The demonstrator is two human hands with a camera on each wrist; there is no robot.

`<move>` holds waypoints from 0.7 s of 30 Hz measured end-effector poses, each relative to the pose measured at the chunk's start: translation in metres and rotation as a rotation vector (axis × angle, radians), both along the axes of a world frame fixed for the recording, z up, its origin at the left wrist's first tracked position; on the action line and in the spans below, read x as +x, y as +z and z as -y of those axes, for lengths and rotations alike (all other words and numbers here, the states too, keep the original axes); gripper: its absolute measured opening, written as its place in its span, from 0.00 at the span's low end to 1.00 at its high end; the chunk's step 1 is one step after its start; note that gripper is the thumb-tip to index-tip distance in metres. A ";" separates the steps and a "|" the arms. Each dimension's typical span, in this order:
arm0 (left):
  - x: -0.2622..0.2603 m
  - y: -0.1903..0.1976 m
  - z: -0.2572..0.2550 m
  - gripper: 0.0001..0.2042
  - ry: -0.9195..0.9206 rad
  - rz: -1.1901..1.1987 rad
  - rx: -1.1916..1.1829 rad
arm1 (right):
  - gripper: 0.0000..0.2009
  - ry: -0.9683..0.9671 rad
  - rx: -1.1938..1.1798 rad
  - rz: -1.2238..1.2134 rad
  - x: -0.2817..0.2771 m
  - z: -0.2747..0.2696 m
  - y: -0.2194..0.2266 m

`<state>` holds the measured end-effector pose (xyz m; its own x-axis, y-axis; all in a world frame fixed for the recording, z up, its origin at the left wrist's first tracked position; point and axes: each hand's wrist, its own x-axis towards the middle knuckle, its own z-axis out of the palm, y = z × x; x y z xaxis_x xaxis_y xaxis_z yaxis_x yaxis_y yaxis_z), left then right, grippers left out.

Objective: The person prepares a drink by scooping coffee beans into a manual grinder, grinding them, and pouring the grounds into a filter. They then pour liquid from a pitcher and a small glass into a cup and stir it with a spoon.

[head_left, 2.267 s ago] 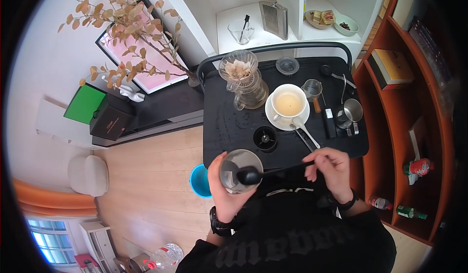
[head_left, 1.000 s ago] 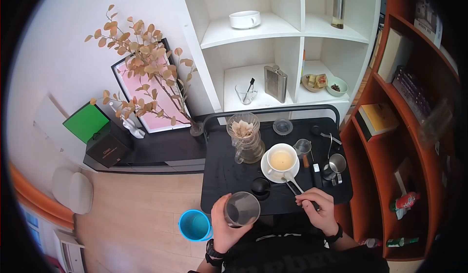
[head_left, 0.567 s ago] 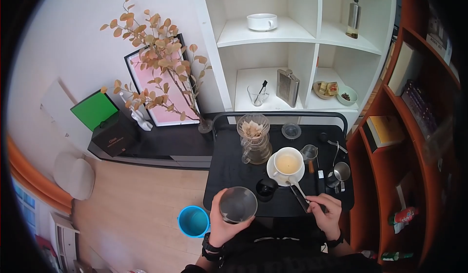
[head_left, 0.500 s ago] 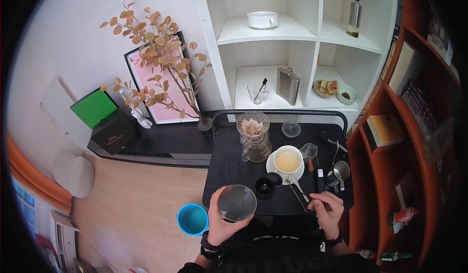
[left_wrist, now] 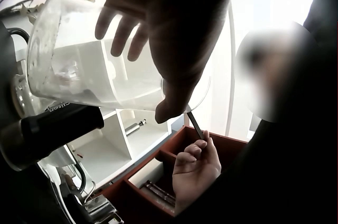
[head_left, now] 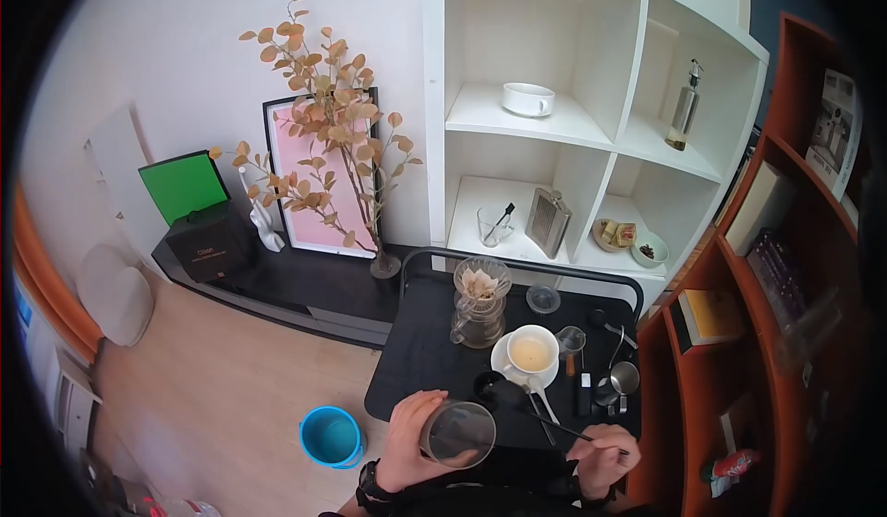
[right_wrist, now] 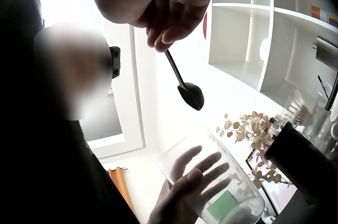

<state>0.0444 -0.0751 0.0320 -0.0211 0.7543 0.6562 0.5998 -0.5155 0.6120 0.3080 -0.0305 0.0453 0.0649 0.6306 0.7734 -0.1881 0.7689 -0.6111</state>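
Observation:
My left hand (head_left: 411, 441) grips a clear glass jar (head_left: 459, 436), its mouth facing up toward the head camera; in the left wrist view the thumb and fingers spread around its wall. My right hand (head_left: 605, 459) pinches the end of a long black spoon (right_wrist: 191, 95). In the head view the spoon's bowl overlaps the right side of a dark round cup-like container (head_left: 487, 387) on the black table. That container shows as an upright black cylinder (left_wrist: 58, 129) in the left wrist view. The jar stays apart from the spoon, near the table's front edge.
On the black table (head_left: 407, 332) stand a glass dripper (head_left: 480, 286) with filter over a server, a white cup (head_left: 531, 352) on a saucer, a small glass pitcher (head_left: 571, 340) and a steel jug (head_left: 621, 380). A blue bucket (head_left: 330, 438) stands on the floor, left.
The spoon has moved from over the jar's mouth to the black container, and the right hand has since turned over. The jar has shifted forward slightly. The head view has tilted up.

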 end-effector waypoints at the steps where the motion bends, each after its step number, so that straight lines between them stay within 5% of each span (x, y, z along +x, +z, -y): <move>1: -0.001 0.000 0.001 0.44 0.011 0.000 0.000 | 0.15 0.065 0.022 -0.076 0.000 0.002 0.005; 3: -0.004 0.001 0.002 0.43 0.019 -0.016 0.001 | 0.09 0.233 0.002 -0.149 0.004 0.008 0.003; 11: 0.005 0.014 0.002 0.37 -0.011 -0.221 0.064 | 0.06 0.302 -0.127 0.632 -0.017 -0.003 0.021; 18: 0.006 0.006 0.000 0.40 0.003 -0.162 0.069 | 0.10 0.435 -0.502 0.298 -0.014 -0.007 0.018; 21: -0.003 -0.004 0.005 0.43 0.018 0.144 -0.150 | 0.17 0.343 -0.411 0.018 0.010 -0.008 0.010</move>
<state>0.0415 -0.0800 0.0277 -0.1208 0.8419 0.5259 0.5085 -0.4026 0.7612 0.3176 -0.0223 0.0556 -0.2090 0.8645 0.4570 -0.3733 0.3614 -0.8544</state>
